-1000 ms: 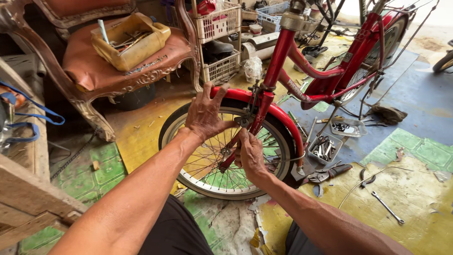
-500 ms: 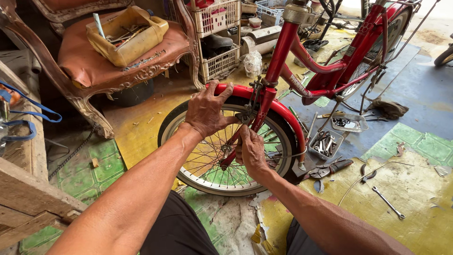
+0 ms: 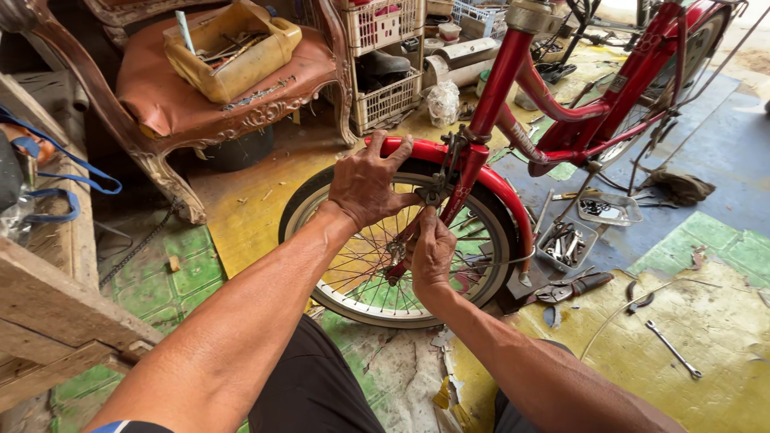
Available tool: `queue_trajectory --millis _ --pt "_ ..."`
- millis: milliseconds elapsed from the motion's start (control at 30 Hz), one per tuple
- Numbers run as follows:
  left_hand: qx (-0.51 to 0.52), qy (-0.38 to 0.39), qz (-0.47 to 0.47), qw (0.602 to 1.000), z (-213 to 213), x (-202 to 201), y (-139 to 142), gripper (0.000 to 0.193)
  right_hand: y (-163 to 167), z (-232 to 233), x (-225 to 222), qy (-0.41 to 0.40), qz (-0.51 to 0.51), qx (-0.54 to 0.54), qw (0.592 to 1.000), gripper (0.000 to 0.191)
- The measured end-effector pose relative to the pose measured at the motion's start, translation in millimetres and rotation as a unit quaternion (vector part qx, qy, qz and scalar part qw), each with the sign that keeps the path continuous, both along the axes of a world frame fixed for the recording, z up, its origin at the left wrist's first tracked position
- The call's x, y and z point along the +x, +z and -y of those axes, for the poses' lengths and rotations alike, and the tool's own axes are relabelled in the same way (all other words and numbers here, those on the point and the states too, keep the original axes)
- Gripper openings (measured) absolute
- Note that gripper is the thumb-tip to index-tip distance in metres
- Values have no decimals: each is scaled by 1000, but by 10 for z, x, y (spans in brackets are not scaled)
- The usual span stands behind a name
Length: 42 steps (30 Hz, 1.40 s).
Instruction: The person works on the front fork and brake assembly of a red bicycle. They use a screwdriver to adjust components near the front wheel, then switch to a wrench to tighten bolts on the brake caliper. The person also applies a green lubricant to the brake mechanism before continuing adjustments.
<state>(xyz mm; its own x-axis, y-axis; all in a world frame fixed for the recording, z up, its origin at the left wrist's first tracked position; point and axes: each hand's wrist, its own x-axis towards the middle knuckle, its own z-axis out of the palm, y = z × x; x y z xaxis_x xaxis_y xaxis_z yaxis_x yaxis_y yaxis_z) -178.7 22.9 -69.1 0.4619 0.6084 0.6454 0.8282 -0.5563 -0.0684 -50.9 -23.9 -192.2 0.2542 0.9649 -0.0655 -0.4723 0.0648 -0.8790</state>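
Two hands [image 3: 365,184] [image 3: 431,250], red bicycle's front wheel [image 3: 353,265]

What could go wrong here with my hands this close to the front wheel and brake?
The right hand sits against the spokes; if the front wheel turned, fingers might get pinched. The left hand grips by the brake caliper and could slip. The loose wrench on the floor could be stepped on.

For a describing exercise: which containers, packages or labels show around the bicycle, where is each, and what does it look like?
Cut-open yellow jug: on the chair seat, holding tools.
White-and-red crate: behind the chair, lattice-sided.
Clear plastic bag: floor by the crates, crumpled.
Small label: on the red frame, pale, rectangular.
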Motion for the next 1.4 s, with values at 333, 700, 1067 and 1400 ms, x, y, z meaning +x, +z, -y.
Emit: queue_trajectory --millis 333,700,1067,1400 --pt "-26 8 -18 999 -3 8 50 95 275 38 -368 -54 -170 -44 983 57" --pt "133 44 43 989 255 63 -224 80 233 78 -112 29 -74 -56 995 57" --pt "-461 11 608 646 216 566 -583 31 111 24 -74 5 -18 4 1000 49" --pt "-561 -83 671 478 -10 491 -632 25 100 238 335 -110 300 44 947 36"
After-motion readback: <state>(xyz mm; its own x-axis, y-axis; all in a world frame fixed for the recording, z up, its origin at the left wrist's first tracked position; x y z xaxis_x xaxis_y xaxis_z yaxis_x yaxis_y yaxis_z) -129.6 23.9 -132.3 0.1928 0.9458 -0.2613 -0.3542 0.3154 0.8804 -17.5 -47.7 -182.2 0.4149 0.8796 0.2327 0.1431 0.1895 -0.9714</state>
